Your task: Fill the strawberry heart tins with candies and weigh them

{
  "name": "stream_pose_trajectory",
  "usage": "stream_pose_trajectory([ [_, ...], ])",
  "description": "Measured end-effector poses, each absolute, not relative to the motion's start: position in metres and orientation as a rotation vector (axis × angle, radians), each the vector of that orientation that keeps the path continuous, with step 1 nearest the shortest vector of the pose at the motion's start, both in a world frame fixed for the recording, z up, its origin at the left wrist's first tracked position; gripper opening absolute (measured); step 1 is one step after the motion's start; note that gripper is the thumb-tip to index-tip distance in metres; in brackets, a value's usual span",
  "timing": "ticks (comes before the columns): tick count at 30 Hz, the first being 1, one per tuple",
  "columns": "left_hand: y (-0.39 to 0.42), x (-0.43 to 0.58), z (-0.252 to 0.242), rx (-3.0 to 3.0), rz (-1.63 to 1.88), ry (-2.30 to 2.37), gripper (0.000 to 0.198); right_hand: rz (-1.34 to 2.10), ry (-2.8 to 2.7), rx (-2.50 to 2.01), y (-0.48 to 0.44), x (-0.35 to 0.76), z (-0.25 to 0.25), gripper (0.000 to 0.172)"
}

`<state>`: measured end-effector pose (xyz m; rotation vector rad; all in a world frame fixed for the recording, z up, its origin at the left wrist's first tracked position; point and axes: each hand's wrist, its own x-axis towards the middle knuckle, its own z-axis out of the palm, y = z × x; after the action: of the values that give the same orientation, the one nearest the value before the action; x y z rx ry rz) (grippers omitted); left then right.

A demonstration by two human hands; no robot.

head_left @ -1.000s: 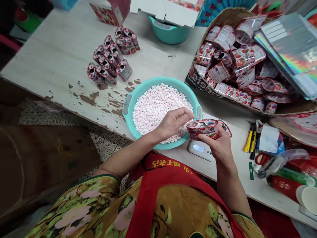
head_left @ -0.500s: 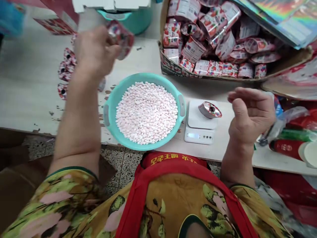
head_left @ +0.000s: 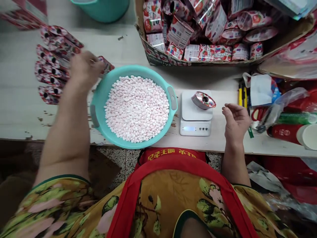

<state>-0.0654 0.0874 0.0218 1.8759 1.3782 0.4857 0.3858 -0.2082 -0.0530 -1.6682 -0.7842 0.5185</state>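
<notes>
My left hand (head_left: 85, 69) is at the upper left, slightly blurred, with bent fingers closed at the end of a strawberry-printed packet (head_left: 107, 63). That packet reaches to the rim of the turquoise basin (head_left: 97, 114); the hand partly hides it. Beside this hand lie rows of similar packets (head_left: 51, 71), their dark round ends facing me. Pale pink candies (head_left: 137, 109) fill the basin. To its right, one packet (head_left: 204, 100) rests on a white digital scale (head_left: 195, 112). My right hand (head_left: 236, 122) hovers right of the scale, fingers loosely curled, thumb apart, holding nothing visible.
A cardboard box (head_left: 173, 61) full of strawberry packets stands at the back. Another turquoise container (head_left: 106, 11) is at the back left. At right are yellow-and-black cutters (head_left: 242, 96), a red paper cup (head_left: 284, 134) and plastic bags (head_left: 287, 102). The table's front edge runs below the basin.
My left hand has come down toward the packet rows with a packet. My right hand has lowered and its fingers have curled more. The view has shifted, so more of the rows shows.
</notes>
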Motion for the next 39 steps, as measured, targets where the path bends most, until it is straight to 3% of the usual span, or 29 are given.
stream_pose_trajectory([
  [2,0.047,-0.033,0.027,1.989,0.502,1.505,0.032,0.511,-0.799,-1.656,-0.203,0.382,-0.056,0.032],
  [4,0.008,-0.003,0.024,2.001,0.290,1.409,0.024,0.512,-0.810,-1.638,-0.198,0.378,-0.056,0.035],
  [9,-0.040,0.028,0.017,2.154,-0.028,1.162,0.012,0.554,-1.046,-1.730,-0.178,0.362,-0.057,0.066],
  [14,-0.043,0.017,0.023,2.129,-0.139,1.167,0.016,0.492,-0.962,-1.703,-0.159,0.352,-0.066,0.050],
  [18,-0.050,0.016,0.019,2.181,-0.095,1.137,0.030,0.504,-0.894,-1.545,-0.153,0.343,-0.051,0.054],
  [21,-0.052,0.018,0.017,2.207,-0.067,1.116,0.027,0.546,-1.004,-1.460,-0.153,0.325,-0.027,0.055],
  [25,-0.052,0.007,0.019,1.735,0.247,1.226,0.012,0.661,-1.175,-1.390,-0.156,0.294,0.003,0.053],
  [29,-0.060,-0.008,0.022,0.959,0.794,1.157,0.027,0.730,-1.343,-1.350,-0.155,0.268,0.020,0.046],
  [31,-0.066,-0.003,0.029,0.736,0.997,1.099,0.026,0.716,-1.434,-1.344,-0.152,0.257,0.026,0.041],
  [39,-0.094,0.075,0.074,0.692,1.446,1.058,0.050,0.632,-1.784,-1.357,-0.141,0.215,0.042,0.024],
])
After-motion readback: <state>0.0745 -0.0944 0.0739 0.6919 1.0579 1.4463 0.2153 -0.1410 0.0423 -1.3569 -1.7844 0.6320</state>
